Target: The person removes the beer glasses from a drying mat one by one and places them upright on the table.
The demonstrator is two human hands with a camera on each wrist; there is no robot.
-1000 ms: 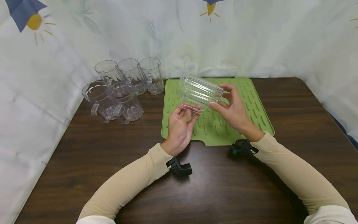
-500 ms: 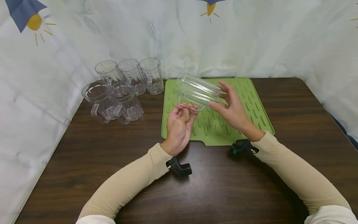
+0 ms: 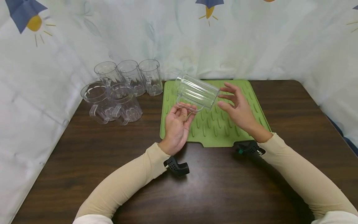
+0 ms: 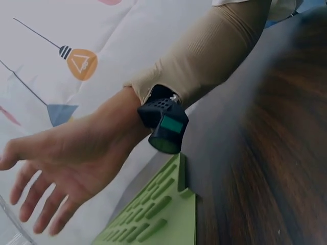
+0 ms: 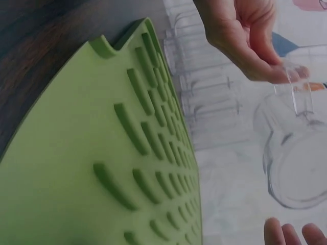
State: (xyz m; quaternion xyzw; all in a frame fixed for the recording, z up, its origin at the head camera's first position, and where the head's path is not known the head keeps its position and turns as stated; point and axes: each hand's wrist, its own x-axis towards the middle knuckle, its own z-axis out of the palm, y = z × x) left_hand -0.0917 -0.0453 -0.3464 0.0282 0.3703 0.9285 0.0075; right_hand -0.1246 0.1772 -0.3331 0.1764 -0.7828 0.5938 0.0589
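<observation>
A clear ribbed mug (image 3: 197, 91) is held tilted on its side above a green drying mat (image 3: 212, 137), its rim toward the upper left and its base toward the right. My left hand (image 3: 176, 129) pinches the mug's handle from below; the right wrist view also shows that left hand (image 5: 245, 38) on the handle (image 5: 301, 94). Just off the base, my right hand (image 3: 239, 109) is spread with fingers apart from the mug. In the left wrist view the right hand (image 4: 76, 158) has loosely extended fingers and holds nothing.
Several more clear mugs stand upright at the back left, including a front mug (image 3: 126, 102) and a back one (image 3: 151, 76). The dark wooden table (image 3: 212, 186) meets a white patterned curtain (image 3: 237, 40) behind. A black camera (image 3: 176, 167) sits on the left wrist.
My right hand has let go of the mug's base and moved a little to the right. The mug stays tilted in my left hand, shifted slightly left.
</observation>
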